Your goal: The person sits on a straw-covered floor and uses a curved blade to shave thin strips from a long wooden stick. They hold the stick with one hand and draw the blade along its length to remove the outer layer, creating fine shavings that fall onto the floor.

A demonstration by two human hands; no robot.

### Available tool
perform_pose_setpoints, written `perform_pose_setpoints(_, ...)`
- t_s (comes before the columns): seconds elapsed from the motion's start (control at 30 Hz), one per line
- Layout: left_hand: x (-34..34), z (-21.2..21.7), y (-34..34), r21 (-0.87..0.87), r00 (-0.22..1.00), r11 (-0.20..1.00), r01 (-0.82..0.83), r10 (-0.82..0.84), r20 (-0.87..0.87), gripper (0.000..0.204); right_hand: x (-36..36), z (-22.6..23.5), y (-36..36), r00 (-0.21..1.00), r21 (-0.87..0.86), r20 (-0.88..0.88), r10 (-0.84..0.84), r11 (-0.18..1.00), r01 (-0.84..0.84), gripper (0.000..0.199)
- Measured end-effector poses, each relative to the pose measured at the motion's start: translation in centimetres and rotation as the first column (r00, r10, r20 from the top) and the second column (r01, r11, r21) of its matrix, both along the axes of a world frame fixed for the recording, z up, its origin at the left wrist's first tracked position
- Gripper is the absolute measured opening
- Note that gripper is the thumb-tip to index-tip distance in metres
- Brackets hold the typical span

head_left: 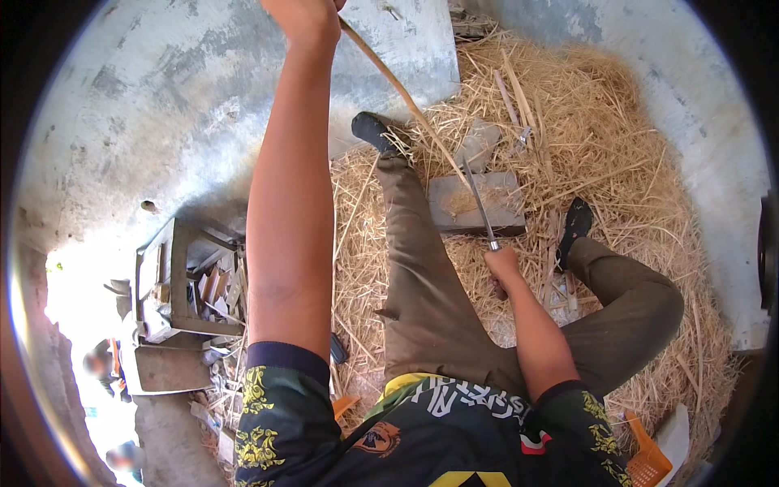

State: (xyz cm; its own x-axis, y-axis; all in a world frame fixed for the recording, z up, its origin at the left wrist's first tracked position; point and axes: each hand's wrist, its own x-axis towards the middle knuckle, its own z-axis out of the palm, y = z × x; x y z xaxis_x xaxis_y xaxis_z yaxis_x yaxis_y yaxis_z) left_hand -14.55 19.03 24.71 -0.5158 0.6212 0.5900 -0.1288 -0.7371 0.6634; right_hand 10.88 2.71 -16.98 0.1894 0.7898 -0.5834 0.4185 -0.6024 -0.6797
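Observation:
My left hand (307, 15) is raised at the top edge, partly out of view, its fingers closed round a long, thin, slightly curved tan stick (399, 88). The stick slopes down to the right, and its lower end lies close over a low brown-grey block (507, 217). Down between my legs, my right hand (503, 268) grips the handle of a knife (480, 204) with a narrow blade and a shiny metal collar. The blade points up and away, its tip at or beside the stick's lower end; whether they touch I cannot tell.
Straw-like shavings (604, 105) cover the floor round my outstretched legs. A grey wall (154, 97) stands on the left, another (698, 97) on the right. A framed box (182, 268) with scraps stands left. An orange plastic piece (649, 458) lies lower right. Blurred people appear far left.

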Motion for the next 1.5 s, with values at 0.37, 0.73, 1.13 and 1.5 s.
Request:
perform_pose_setpoints(0.37, 2.7, 0.5, -0.4, 0.001, 0.997, 0.998, -0.07, 0.07, 0.016, 0.045, 0.9, -3.6, 2.1, 1.0, 0.252, 0.021, 0.007, 0.968, -0.012, 0.031)
perform_pose_setpoints(0.73, 1.5, 0.4, -1.3, 0.037, 0.998, 0.998, -0.051, 0.052, -0.023, 0.042, 0.7, 0.1, 2.7, 0.992, 0.501, -0.09, -0.09, 0.856, 0.123, 0.035)
perform_pose_setpoints(1.13, 0.1, 0.0, -0.5, 0.036, 1.0, 0.999, -0.007, 0.007, -0.018, 0.041, 1.4, -2.7, 3.1, 0.997, 0.411, 0.062, -0.05, 0.911, 0.02, 0.035)
perform_pose_setpoints(1.5, 2.0, 0.4, -0.6, 0.095, 0.997, 0.992, 0.079, -0.077, -0.028, 0.039, 2.4, -9.3, 2.3, 0.976, 0.089, -0.102, -0.192, 0.975, 0.202, 0.025)
